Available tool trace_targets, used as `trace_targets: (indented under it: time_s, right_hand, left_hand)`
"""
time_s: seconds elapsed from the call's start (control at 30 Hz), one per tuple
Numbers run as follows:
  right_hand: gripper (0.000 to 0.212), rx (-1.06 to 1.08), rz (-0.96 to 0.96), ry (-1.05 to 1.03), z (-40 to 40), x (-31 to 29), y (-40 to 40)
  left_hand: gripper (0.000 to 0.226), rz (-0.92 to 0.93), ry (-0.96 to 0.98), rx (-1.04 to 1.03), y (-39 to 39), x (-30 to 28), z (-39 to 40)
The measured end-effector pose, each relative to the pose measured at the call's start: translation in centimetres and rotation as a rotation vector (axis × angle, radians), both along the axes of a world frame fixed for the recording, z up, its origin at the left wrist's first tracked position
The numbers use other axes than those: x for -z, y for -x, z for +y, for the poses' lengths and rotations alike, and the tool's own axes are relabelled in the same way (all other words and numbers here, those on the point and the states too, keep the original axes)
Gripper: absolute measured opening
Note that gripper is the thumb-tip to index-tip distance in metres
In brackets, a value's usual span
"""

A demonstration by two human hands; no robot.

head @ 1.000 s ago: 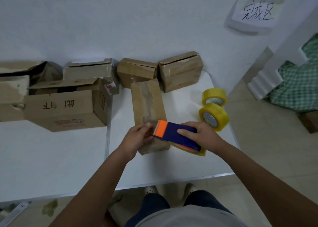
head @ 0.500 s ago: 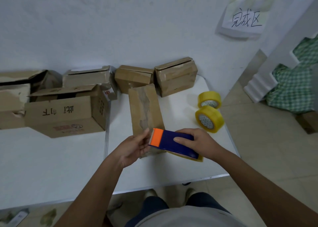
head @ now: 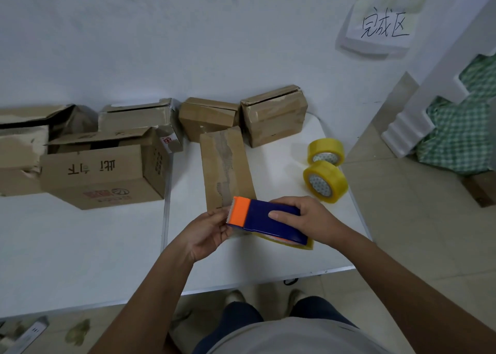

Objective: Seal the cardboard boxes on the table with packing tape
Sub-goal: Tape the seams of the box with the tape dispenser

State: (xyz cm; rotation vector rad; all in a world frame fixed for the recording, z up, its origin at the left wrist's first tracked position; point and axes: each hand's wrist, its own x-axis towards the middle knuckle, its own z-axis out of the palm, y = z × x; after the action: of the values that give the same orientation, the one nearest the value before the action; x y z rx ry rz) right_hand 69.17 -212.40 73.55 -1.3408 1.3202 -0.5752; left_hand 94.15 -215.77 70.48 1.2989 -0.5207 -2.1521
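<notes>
Right hand (head: 308,221) curled over the blue-and-orange tape dispenser (head: 268,222), fingers wrapped across its top, thumb side hidden. Left hand (head: 208,233) at the orange serrated end, fingertips (head: 224,217) pinching there, apparently at the tape end; the tape itself too clear to make out. Dispenser held just above the near end of the long flat cardboard box (head: 226,170), which lay lengthwise on the white desk (head: 268,262) with a torn strip down its middle.

Compared with a second ago: left hand no longer flat on the box's near end but drawn back toward the body, palm turned more upward. Dispenser raised slightly off the box and tilted, serrated edge now plainly showing. Right hand's grip unchanged. Long box unmoved on the desk, though lower in view half a second ago because of head motion.

Behind the long box, two small closed boxes (head: 209,120) (head: 273,115) against the wall. To the left, a larger printed box (head: 104,176) with flaps ajar, another carton (head: 137,117) behind it, a crumpled one (head: 24,144) at the far left. Two spare yellow tape rolls (head: 326,152) (head: 324,180) near the desk's right edge, touching or nearly so. Handwritten paper sign (head: 381,26) on the wall, upper right.
</notes>
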Motion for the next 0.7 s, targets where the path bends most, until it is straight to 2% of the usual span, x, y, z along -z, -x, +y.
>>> trace_targets:
  time_s: [0.2,0.4,0.5,0.7]
  right_hand:
    - [0.051,-0.007,0.014,-0.011,0.4,0.0,0.2]
    - [0.051,-0.030,0.063,-0.023,0.3,-0.1,0.2]
    - [0.042,-0.066,0.124,-0.021,0.0,-0.2,0.0]
    - [0.047,-0.111,0.172,-0.010,-1.1,-0.5,-0.3]
  left_hand:
    - [0.040,-0.123,0.004,0.060,0.2,-0.2,0.1]
    - [0.019,-0.235,0.118,0.057,0.7,0.0,0.7]
    - [0.017,-0.323,0.200,0.031,1.0,-0.2,0.9]
    - [0.016,-0.403,0.256,-0.033,0.3,0.6,0.8]
